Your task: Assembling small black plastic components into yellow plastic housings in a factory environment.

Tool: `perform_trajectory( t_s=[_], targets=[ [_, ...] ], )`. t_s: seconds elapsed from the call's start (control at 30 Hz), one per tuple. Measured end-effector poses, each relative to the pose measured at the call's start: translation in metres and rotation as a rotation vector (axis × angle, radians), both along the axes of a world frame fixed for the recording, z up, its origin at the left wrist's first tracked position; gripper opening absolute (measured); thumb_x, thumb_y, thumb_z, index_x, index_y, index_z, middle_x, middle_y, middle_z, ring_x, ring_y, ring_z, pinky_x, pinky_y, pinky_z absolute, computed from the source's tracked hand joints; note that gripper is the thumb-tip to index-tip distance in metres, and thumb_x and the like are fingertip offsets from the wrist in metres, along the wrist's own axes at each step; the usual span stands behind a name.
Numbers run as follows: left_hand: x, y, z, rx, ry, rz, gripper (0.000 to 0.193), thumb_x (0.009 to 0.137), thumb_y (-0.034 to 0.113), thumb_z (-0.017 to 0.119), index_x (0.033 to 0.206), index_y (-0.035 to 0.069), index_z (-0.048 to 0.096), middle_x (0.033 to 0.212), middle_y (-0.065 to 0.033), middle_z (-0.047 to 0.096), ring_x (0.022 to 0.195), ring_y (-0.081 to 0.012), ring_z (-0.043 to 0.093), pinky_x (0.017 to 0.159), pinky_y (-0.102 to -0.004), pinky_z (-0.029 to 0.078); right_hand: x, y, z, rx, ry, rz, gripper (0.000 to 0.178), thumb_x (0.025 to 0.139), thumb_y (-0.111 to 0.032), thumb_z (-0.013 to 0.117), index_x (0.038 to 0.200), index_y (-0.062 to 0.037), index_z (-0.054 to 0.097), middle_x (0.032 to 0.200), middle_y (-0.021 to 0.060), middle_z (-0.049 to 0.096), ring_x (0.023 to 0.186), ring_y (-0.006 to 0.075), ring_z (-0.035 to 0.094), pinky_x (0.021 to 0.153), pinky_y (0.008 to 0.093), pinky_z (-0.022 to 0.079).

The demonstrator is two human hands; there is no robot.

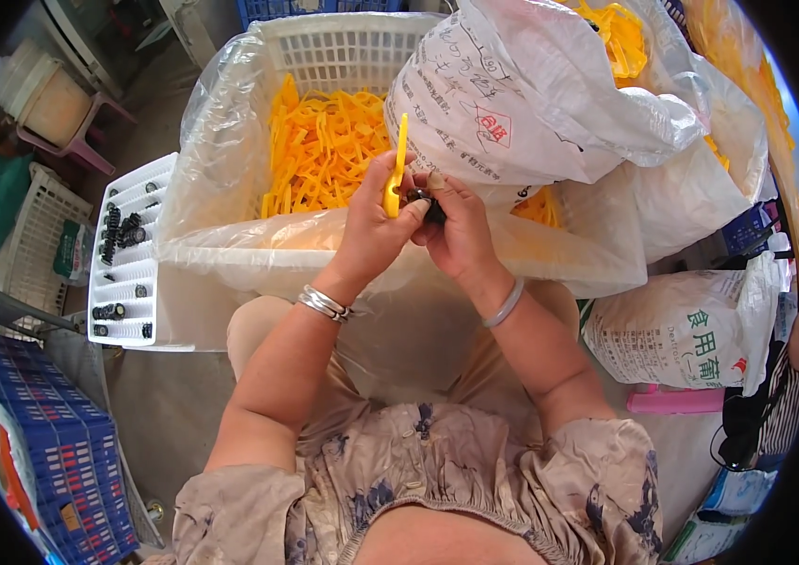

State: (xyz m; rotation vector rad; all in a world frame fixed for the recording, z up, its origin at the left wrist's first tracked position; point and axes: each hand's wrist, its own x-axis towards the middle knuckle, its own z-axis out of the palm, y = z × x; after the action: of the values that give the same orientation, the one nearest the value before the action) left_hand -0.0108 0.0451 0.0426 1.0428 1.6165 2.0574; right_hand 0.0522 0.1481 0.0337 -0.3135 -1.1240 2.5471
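In front of the basket, my left hand (pixel 366 218) is closed on a flat yellow plastic piece (pixel 400 155) that stands up out of its fingers, with a wider holed end low down. My right hand (pixel 465 235) meets it there, thumb and fingers pinching a small black ridged part (pixel 431 208). That part touches or nearly touches the yellow piece's lower end; the fingers cover the contact. Behind both hands, many similar yellow strips (pixel 329 141) lie loose in a white lattice basket (pixel 347 47) lined with clear film.
A printed white sack (pixel 484 85) lies across the basket's right part. At left, a white slotted tray (pixel 121 282) holds several black parts (pixel 120 231). Blue crates (pixel 65 461) stand lower left. Another white sack (pixel 672 325) and a pink object (pixel 674 400) sit at right.
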Motion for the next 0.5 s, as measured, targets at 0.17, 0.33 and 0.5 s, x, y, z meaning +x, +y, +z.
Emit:
perform_trajectory(
  t_s=[0.17,0.33,0.5],
  targets=[
    [-0.0060,-0.0049,0.0023,-0.033,-0.031,-0.040,0.049,0.074,-0.010,0.054,0.118,0.008,0.041,0.088,-0.0003,0.045,0.080,-0.0063,0.046,0.072,-0.0195,0.042,0.0012,0.0023,-0.0014,-0.108,-0.126,-0.023,0.017,0.088,-0.021,0.048,0.086,-0.0049,0.054,0.074,0.0044,0.055,0.050,0.0120,0.049,0.039,0.0225,0.034],
    [-0.0088,-0.0081,0.0031,-0.079,0.056,-0.022,0.048,0.074,-0.010,0.053,0.117,0.008,0.042,0.086,-0.0005,0.045,0.080,-0.0062,0.045,0.073,-0.0194,0.041,0.0026,0.0051,-0.0025,-0.181,-0.125,0.003,0.017,0.087,-0.020,0.048,0.085,-0.0043,0.053,0.071,0.0058,0.054,0.050,0.0140,0.050,0.039,0.0245,0.036],
    [-0.0096,-0.0083,0.0063,-0.024,-0.249,-0.059,0.045,0.075,-0.006,0.051,0.116,0.009,0.043,0.085,-0.0012,0.047,0.078,-0.0070,0.046,0.072,-0.0205,0.041,0.0041,0.0086,-0.0073,-0.236,-0.076,0.064,0.016,0.086,-0.017,0.047,0.084,-0.0024,0.053,0.071,0.0091,0.057,0.054,0.0163,0.055,0.040,0.0274,0.044]
  ],
)
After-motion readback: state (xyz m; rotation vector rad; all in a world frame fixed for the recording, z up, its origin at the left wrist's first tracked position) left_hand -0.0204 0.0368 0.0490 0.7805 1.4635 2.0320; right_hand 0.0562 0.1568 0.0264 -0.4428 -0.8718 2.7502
